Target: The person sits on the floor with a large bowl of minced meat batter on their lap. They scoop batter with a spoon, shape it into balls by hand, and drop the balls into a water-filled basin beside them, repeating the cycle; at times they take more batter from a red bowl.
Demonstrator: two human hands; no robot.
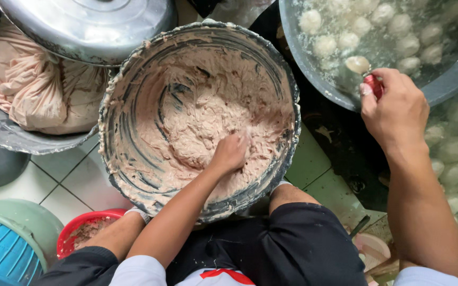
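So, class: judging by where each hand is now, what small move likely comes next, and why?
Probably the left hand, buried in the paste of the big bowl, squeezes up a fresh ball, since the right hand holds its red-handled spoon over the water pot beside a floating ball.

The big basin [133, 106] looks like dull grey metal, smeared rough with sticky pinkish paste [197, 127] that's wet and lumpy. Left of the basin, a matt crumpled cloth bundle [33, 85] sits under a shiny smooth metal lid [86, 26]. Below the basin: glossy white floor tiles [70, 185].
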